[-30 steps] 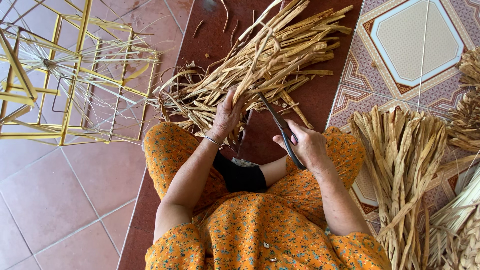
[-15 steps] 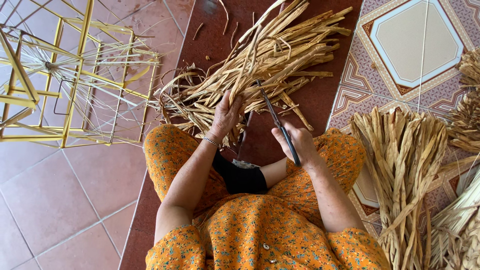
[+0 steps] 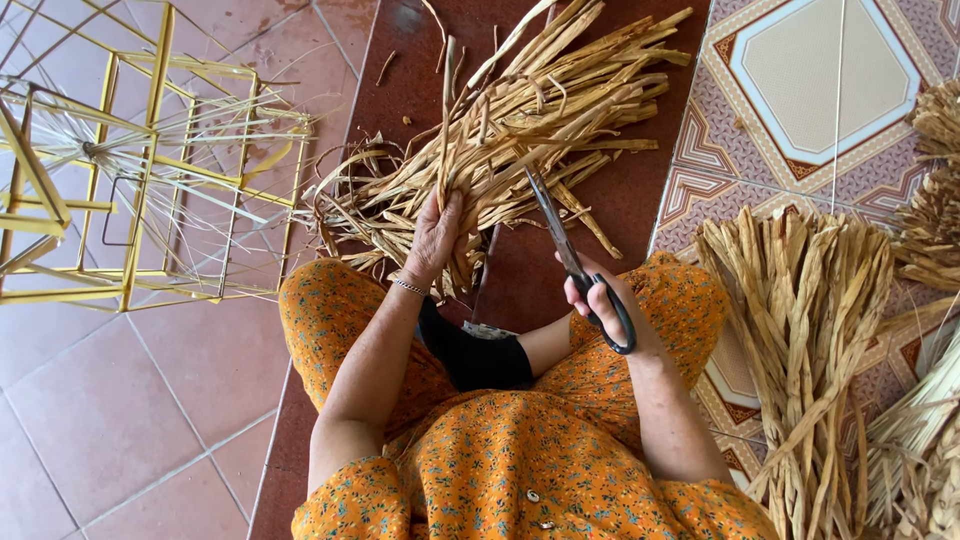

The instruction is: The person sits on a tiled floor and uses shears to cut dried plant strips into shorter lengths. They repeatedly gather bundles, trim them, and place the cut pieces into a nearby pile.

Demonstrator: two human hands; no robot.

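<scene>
I sit on the floor in an orange flowered dress with a heap of dried straw-coloured leaf strips (image 3: 520, 130) in front of my knees. My left hand (image 3: 436, 238) reaches into the near end of the heap and grips a few strips, one of them standing upright. My right hand (image 3: 607, 305) holds black-handled scissors (image 3: 572, 262) with the blades pointing up toward the heap, close to the strips beside my left hand. A bracelet circles my left wrist.
A yellow metal frame (image 3: 140, 170) strung with thin fibres stands on the tiles at the left. Tied bundles of dried leaves (image 3: 800, 330) lie at the right, with more at the right edge (image 3: 935, 190). A patterned tile area (image 3: 820, 70) lies beyond them.
My right hand has lifted the scissors and swung the blades up toward the heap. My left hand has closed more firmly on the strips.
</scene>
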